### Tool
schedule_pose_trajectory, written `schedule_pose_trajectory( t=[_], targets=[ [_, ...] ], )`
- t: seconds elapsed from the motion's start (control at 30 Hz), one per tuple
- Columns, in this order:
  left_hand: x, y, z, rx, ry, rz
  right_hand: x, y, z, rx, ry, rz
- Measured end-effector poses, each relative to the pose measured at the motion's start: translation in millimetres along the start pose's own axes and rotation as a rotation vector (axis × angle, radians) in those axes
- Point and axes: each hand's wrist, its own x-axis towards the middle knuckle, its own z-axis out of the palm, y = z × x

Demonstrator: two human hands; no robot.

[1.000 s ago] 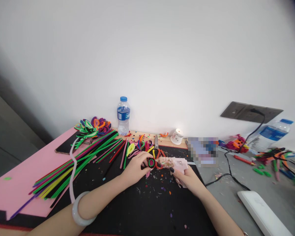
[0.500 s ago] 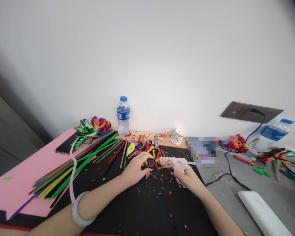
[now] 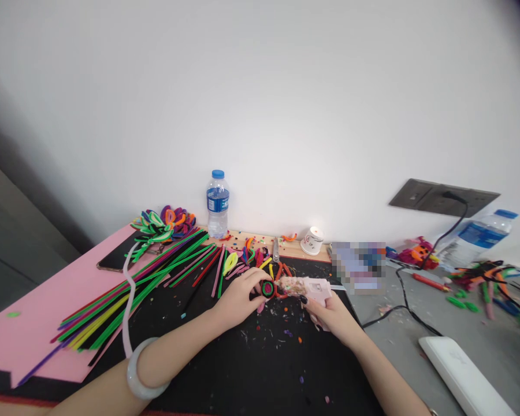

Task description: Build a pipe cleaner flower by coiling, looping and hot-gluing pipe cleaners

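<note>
My left hand (image 3: 238,300) pinches a small round coil of pipe cleaner (image 3: 267,288), with black, green and dark red rings, between thumb and fingers. In my right hand (image 3: 329,315) is a pale pink glue gun (image 3: 315,287), a clear glue stick (image 3: 338,287) poking from its back end. The gun's front is crusted with glue and coloured fluff. Its nozzle points left and meets or nearly meets the coil; whether they touch I cannot tell. Just beyond the hands lie orange pipe cleaner pieces (image 3: 286,270) and a looped yellow one (image 3: 230,263).
Long pipe cleaners (image 3: 134,294) fan over the pink sheet (image 3: 39,306) and black mat (image 3: 242,370). Behind stand a water bottle (image 3: 218,205), scissors (image 3: 276,249) and a paper cup (image 3: 312,240). A black cable (image 3: 405,300) and white power bank-like slab (image 3: 463,372) lie right.
</note>
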Motion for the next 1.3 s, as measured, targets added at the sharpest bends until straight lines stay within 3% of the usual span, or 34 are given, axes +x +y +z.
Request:
schedule_pose_trajectory(
  t=[0.8, 1.3],
  targets=[
    [0.0, 1.2, -0.8, 0.009, 0.005, -0.007, 0.5, -1.1, 0.3, -0.004, 0.036, -0.003],
    [-0.2, -1.2, -0.1, -0.001, 0.034, -0.028, 2.8, -3.2, -2.0, 0.006, 0.175, -0.043]
  ],
)
